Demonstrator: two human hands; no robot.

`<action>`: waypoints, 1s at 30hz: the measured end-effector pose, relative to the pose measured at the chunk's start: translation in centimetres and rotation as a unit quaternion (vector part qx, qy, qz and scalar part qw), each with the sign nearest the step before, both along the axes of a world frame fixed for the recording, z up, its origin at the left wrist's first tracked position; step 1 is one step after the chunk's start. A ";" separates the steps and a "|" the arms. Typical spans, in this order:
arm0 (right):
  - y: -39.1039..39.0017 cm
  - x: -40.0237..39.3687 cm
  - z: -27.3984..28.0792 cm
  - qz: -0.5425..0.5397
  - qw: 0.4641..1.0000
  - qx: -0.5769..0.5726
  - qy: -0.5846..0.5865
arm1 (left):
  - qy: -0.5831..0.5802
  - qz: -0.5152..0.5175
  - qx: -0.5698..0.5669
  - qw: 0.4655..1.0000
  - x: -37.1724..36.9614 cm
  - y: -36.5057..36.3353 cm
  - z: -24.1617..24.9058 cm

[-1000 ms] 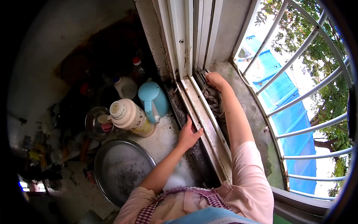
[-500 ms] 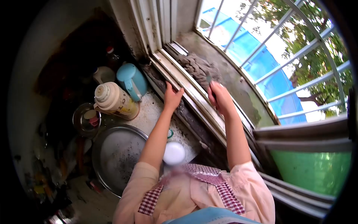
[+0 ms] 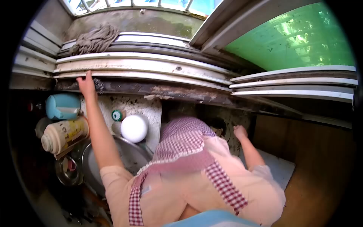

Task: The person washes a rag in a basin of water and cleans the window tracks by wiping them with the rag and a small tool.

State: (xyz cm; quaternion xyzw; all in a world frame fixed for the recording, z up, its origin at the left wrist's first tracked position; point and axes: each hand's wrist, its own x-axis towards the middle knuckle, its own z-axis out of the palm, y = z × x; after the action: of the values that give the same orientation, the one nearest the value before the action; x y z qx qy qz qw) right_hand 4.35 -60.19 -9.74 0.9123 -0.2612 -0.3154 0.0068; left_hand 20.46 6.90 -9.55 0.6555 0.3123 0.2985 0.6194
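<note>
My left hand rests on the front edge of the white window track, with thumb and forefinger apart. A crumpled grey-brown cloth lies on the track's outer side, beyond that hand. Down at the right, beside my body, my right hand is closed above a dark, cluttered spot. What its fingers hold, if anything, is too small to make out. Below my left forearm are a white round object and a small green-and-white round item.
At left stand a light-blue jug and a cream thermos. A large metal basin and a smaller metal bowl sit nearer. Window bars cross the outside; a green pane is at right. A brown board lies lower right.
My view has turned right. My right hand has left the cloth, where it gripped a small dark-handled tool, and dropped to my right side. My left hand stays on the window track.
</note>
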 end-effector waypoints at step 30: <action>2.9 2.4 -3.3 -0.123 0.930 0.341 -0.065 | 0.012 0.010 -0.003 1.000 -0.6 -0.2 0.3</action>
State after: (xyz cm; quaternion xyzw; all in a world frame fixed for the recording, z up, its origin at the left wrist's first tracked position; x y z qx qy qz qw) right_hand 6.72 -57.27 -13.07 0.8386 -0.2482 -0.3239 -0.3609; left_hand 19.91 6.72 -9.29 0.6537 0.3276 0.2960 0.6146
